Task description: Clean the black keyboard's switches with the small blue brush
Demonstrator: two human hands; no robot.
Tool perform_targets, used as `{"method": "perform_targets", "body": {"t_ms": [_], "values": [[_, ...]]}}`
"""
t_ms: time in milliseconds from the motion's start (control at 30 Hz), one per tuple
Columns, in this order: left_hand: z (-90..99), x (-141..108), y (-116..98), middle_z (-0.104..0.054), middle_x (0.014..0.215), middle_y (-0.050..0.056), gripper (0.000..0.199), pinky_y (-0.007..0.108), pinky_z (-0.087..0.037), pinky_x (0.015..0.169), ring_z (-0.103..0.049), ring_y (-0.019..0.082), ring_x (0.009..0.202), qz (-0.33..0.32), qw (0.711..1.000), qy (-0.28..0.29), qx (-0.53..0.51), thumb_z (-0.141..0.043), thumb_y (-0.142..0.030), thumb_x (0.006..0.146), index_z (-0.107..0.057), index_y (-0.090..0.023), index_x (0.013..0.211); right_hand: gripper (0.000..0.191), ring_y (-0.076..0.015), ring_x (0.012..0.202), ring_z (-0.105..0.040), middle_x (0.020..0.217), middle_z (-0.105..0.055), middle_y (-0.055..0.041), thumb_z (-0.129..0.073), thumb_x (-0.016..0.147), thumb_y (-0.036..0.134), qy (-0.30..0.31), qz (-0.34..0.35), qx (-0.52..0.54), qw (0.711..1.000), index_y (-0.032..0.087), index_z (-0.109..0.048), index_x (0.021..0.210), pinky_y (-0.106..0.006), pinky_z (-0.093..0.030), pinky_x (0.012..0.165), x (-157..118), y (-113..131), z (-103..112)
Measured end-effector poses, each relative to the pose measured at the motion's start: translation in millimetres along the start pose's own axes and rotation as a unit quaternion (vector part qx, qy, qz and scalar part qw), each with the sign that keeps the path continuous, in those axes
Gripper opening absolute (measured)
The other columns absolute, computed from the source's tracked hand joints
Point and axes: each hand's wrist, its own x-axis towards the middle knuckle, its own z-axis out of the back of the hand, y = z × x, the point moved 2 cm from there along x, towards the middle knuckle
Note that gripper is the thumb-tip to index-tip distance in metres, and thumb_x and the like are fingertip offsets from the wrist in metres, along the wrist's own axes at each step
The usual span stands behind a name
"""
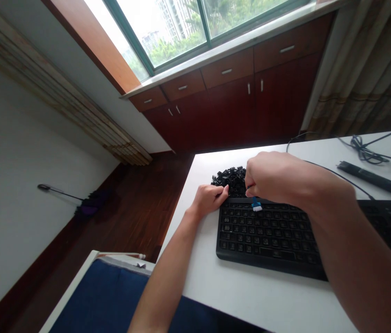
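The left hand (208, 200), partly curled, touches a heap of loose black keycaps (232, 179) with no clear hold, at the far edge of a black keyboard (268, 236), whose near rows show keys in place; the closed right hand (271, 178) grips a small blue brush (256, 204).

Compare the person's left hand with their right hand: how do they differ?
The right hand is curled around a small blue brush with white bristles, while the left hand shows nothing held. The right hand is over the top edge of the black keyboard, while the left hand is beside its corner, touching the pile of black keycaps. Both hands are bare.
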Motion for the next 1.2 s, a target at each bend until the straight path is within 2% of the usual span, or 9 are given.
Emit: {"method": "perform_targets", "body": {"t_ms": [100, 267, 567, 867, 1067, 1200], "values": [[0.0, 0.0, 0.2, -0.043, 0.045, -0.003, 0.050, 0.024, -0.026, 0.051, -0.035, 0.007, 0.043, 0.001, 1.000, 0.000, 0.000, -0.044, -0.035, 0.096, -0.041, -0.016, 0.050, 0.015, -0.0139, 0.049, -0.049, 0.056, -0.060, -0.0051, -0.063, 0.069, 0.027, -0.033, 0.012, -0.034, 0.999, 0.016, -0.072, 0.073, -0.028, -0.028, 0.049, -4.5, 1.3, 0.0], [1.2, 0.1, -0.8, -0.041, 0.045, -0.003, 0.051, 0.024, -0.025, 0.051, -0.032, 0.006, 0.043, 0.007, 1.000, 0.000, 0.002, -0.044, -0.035, 0.096, -0.038, -0.016, 0.050, 0.018, -0.0132, 0.047, -0.047, 0.054, -0.057, -0.0031, -0.066, 0.069, 0.033, 0.073, -0.019, -0.017, 0.997, 0.016, -0.072, 0.072, -0.027, -0.030, 0.047, -7.8, 7.3, 6.9], [1.3, 0.2, -1.0, -0.040, 0.045, -0.004, 0.051, 0.024, -0.024, 0.052, -0.029, 0.006, 0.044, 0.010, 1.000, 0.003, -0.002, -0.044, -0.036, 0.096, -0.036, -0.015, 0.051, 0.020, -0.0139, 0.049, -0.049, 0.053, -0.054, -0.0021, -0.063, 0.072, 0.034, 0.133, 0.008, 0.005, 0.991, 0.016, -0.070, 0.068, -0.026, -0.032, 0.047, -13.8, 16.5, 14.4], [0.5, 0.1, -0.3, -0.040, 0.045, -0.004, 0.051, 0.024, -0.024, 0.051, -0.030, 0.006, 0.044, 0.009, 1.000, 0.005, -0.006, -0.044, -0.035, 0.096, -0.037, -0.015, 0.050, 0.017, -0.0133, 0.048, -0.048, 0.054, -0.056, -0.0022, -0.065, 0.071, 0.033, 0.109, 0.005, -0.005, 0.994, 0.017, -0.071, 0.070, -0.026, -0.031, 0.046, -14.0, 11.6, 11.8], [0.7, 0.0, -0.7, -0.040, 0.045, -0.004, 0.051, 0.024, -0.024, 0.051, -0.030, 0.006, 0.044, 0.007, 1.000, 0.002, -0.006, -0.045, -0.035, 0.096, -0.038, -0.016, 0.050, 0.018, -0.0142, 0.051, -0.049, 0.059, -0.060, -0.0043, -0.065, 0.070, 0.031, 0.051, 0.003, -0.027, 0.998, 0.015, -0.073, 0.075, -0.027, -0.030, 0.047, -3.5, 2.6, 7.0], [0.4, -0.4, -0.4, -0.040, 0.045, -0.004, 0.051, 0.024, -0.024, 0.051, -0.030, 0.006, 0.044, 0.006, 1.000, 0.002, -0.005, -0.045, -0.035, 0.096, -0.039, -0.015, 0.050, 0.019, -0.0151, 0.054, -0.052, 0.060, -0.062, -0.0047, -0.062, 0.071, 0.031, -0.012, 0.018, -0.046, 0.999, 0.017, -0.074, 0.077, -0.027, -0.030, 0.049, -1.2, -1.2, 1.6]]}}
